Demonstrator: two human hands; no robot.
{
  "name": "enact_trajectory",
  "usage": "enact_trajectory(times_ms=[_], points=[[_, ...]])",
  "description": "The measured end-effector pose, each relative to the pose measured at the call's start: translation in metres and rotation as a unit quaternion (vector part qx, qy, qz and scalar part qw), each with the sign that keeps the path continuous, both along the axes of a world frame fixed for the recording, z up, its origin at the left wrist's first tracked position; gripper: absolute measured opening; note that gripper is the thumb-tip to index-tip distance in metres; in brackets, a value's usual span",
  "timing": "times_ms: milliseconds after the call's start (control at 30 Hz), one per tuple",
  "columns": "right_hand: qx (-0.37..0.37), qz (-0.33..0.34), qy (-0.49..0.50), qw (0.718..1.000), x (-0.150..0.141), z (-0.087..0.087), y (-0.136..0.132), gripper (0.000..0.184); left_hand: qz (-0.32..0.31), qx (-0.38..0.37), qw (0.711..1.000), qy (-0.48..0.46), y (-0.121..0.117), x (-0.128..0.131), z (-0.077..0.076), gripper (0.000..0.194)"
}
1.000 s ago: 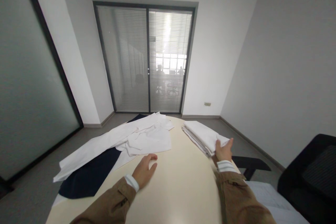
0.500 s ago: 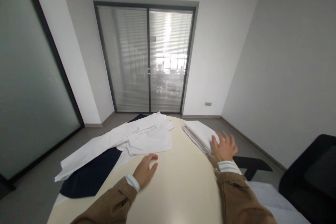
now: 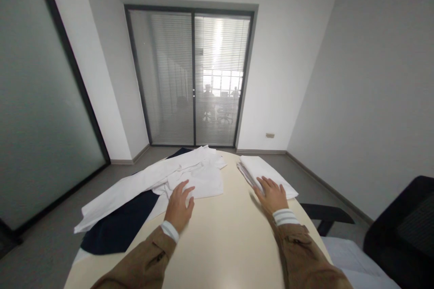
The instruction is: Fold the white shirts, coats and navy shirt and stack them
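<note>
A folded white cloth (image 3: 259,168), layered like a folded garment, lies at the right edge of the cream table (image 3: 217,239). Over its near end is my right hand (image 3: 271,195), fingers spread; whether it touches the fabric I cannot tell. My left hand (image 3: 179,205) is open too, close to the near edge of the loose white garments (image 3: 200,180) on the left, and holds nothing. Those white pieces lie spread and wrinkled, partly across a dark navy cloth (image 3: 120,226) that reaches the table's left edge.
On the right stands a black office chair (image 3: 403,221) with its armrest (image 3: 327,213) beside the table edge. Pale fabric (image 3: 352,262) lies on the seat below. Beyond the table is a glass door (image 3: 193,76) with blinds.
My right hand has let go of the folded cloth's near corner and moved left over its near end, fingers spread. My left hand has shifted up and left, its fingers opening.
</note>
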State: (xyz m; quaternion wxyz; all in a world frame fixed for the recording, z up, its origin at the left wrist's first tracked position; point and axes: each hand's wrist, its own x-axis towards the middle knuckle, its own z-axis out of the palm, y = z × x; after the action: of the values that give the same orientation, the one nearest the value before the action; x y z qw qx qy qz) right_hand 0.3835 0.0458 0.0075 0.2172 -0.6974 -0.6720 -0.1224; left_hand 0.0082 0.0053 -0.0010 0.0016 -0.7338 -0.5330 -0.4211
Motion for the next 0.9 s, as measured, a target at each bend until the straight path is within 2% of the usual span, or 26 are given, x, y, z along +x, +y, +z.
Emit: enact_trajectory(times_ms=[67,167,233,300,433,633,767,900], points=[[-0.018,-0.006,0.004,1.000,-0.001,-0.002,0.001,0.050,0.094,0.033,0.993,0.060,0.006,-0.017,0.008,0.036],[-0.020,-0.012,-0.001,1.000,-0.002,-0.003,0.001,0.051,0.215,0.022,0.970,0.107,0.013,-0.043,0.012,0.040],[-0.018,-0.012,-0.002,1.000,-0.003,-0.003,0.001,0.051,0.261,-0.005,0.957,0.126,0.018,-0.056,0.009,0.042],[-0.017,-0.013,-0.002,1.000,-0.003,-0.003,0.000,0.052,0.279,-0.030,0.949,0.143,0.022,-0.063,0.004,0.044],[-0.016,-0.013,0.003,1.000,-0.003,-0.003,0.000,0.052,0.262,-0.038,0.951,0.159,0.026,-0.064,-0.002,0.049],[-0.005,-0.009,0.000,1.000,0.000,-0.007,0.003,0.051,0.221,0.042,0.965,0.134,0.022,-0.058,0.012,0.055],[-0.005,-0.009,-0.005,1.000,0.002,-0.009,0.004,0.051,0.143,0.102,0.974,0.145,0.012,-0.049,0.019,0.051],[-0.008,-0.007,-0.004,1.000,0.001,-0.008,0.003,0.051,0.055,0.106,0.975,0.185,-0.002,-0.030,0.020,0.046]])
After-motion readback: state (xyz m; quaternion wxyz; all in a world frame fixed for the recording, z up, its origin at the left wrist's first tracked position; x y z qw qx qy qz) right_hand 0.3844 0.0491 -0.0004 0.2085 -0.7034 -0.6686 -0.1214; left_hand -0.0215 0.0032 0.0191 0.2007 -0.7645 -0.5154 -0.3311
